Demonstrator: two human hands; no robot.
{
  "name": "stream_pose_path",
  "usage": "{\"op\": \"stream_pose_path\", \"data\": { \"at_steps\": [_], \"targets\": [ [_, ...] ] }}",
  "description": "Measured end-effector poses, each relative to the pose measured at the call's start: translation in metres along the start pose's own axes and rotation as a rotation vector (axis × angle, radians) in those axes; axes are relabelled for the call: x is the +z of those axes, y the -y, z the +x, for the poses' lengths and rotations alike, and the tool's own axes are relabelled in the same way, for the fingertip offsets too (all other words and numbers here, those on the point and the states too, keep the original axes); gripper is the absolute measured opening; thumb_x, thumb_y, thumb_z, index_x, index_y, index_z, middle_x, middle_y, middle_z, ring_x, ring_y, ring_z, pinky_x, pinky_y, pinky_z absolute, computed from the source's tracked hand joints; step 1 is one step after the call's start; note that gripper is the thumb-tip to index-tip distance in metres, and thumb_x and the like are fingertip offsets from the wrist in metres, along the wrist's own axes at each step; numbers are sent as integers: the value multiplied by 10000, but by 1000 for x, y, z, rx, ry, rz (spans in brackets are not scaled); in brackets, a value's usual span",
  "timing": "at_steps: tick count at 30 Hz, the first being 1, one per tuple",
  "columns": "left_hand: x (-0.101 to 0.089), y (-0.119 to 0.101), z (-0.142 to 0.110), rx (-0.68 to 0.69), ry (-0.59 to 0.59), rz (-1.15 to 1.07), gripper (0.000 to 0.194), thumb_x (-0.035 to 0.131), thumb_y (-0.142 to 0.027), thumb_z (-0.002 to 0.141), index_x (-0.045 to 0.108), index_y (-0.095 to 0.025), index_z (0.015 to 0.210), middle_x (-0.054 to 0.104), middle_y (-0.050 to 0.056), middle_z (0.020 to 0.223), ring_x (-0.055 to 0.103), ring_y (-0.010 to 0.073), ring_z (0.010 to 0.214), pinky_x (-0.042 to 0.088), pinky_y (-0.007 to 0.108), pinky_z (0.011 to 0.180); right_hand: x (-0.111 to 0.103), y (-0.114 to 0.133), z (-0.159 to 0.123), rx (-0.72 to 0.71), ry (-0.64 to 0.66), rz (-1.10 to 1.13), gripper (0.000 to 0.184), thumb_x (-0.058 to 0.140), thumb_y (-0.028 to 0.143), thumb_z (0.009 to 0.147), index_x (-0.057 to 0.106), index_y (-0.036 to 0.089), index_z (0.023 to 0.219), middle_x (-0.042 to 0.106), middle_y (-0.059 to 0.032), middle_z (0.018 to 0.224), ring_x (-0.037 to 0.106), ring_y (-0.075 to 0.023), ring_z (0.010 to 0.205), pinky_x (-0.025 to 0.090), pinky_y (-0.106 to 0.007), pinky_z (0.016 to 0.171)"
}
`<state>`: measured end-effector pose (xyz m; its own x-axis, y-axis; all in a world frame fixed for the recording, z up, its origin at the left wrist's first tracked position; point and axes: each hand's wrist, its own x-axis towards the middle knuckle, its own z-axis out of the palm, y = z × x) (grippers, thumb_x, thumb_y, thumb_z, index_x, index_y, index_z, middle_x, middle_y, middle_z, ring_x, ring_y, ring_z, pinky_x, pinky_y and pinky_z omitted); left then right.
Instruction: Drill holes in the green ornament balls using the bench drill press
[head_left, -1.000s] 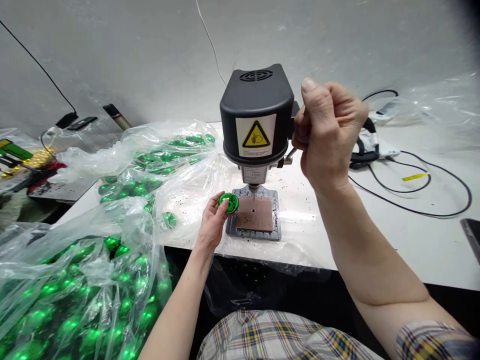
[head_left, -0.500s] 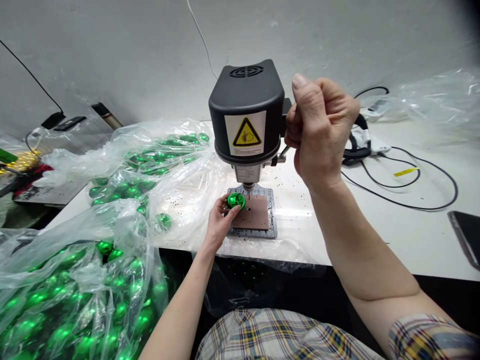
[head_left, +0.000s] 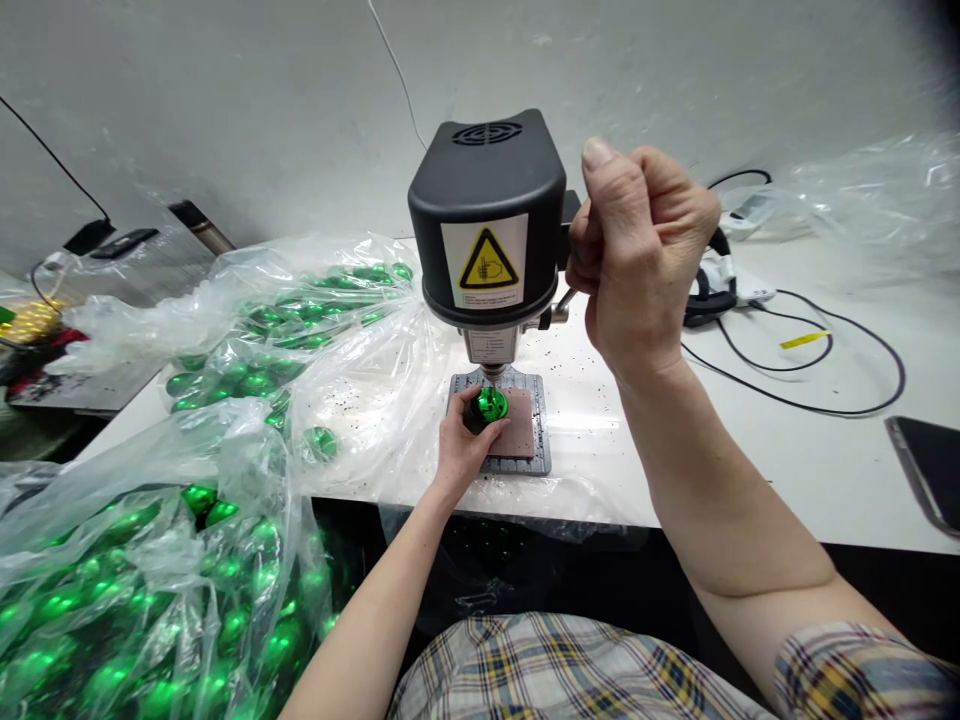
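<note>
A small black bench drill (head_left: 487, 215) with a yellow warning label stands on the white table (head_left: 750, 480). My left hand (head_left: 463, 445) pinches a shiny green round piece (head_left: 491, 404) and holds it on the brown pad (head_left: 520, 425) of the drill's base, right under the bit. My right hand (head_left: 641, 260) is a closed fist wrapped round the drill's side lever, which is mostly hidden by the fingers.
Clear plastic bags full of green shiny pieces lie at the left on the table (head_left: 300, 320) and lower left (head_left: 135, 610). Black cables (head_left: 810, 370) and a headset lie to the right. A dark flat device (head_left: 926, 465) sits at the right edge.
My left hand has carried the green piece rightward from beside the base onto the brown pad under the bit. The right fist has stayed on the lever.
</note>
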<state>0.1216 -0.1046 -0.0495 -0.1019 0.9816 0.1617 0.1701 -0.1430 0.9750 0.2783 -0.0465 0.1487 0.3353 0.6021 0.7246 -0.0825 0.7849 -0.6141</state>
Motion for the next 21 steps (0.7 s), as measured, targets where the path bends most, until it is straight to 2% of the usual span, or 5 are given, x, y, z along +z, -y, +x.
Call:
{"op": "stream_pose_path", "data": {
  "at_steps": [6, 10, 16, 21],
  "targets": [
    [4, 0, -4, 32, 29, 50, 541, 862, -256, 671, 621, -249, 1155, 671, 71, 1154, 624, 272, 1127, 471, 387, 989, 0, 0, -1, 20, 8, -97, 571, 596, 602, 880, 273, 218, 609, 306, 52, 521, 266, -65, 453, 245, -264, 434],
    [6, -1, -4, 25, 31, 9, 541, 868, -251, 661, 627, -240, 1145, 674, 64, 1158, 625, 266, 1142, 460, 385, 1028, 0, -1, -2, 14, -5, -109, 575, 566, 637, 880, 269, 219, 619, 307, 50, 525, 262, -69, 455, 253, -270, 441],
    [-4, -3, -7, 28, 117, -86, 518, 794, -209, 740, 628, -224, 1231, 644, 90, 1296, 590, 253, 1242, 408, 392, 1112, 0, -2, -2, 23, -10, -118, 574, 574, 641, 874, 271, 224, 622, 327, 44, 518, 294, -81, 461, 295, -280, 444],
    [-5, -6, -4, 1, 36, -80, 454, 870, -219, 652, 669, -221, 1058, 686, 81, 1162, 615, 272, 1184, 439, 411, 1074, 1, 0, -2, -2, -4, -102, 601, 562, 656, 873, 232, 223, 620, 296, 56, 500, 265, -61, 422, 250, -265, 406]
  ]
}}
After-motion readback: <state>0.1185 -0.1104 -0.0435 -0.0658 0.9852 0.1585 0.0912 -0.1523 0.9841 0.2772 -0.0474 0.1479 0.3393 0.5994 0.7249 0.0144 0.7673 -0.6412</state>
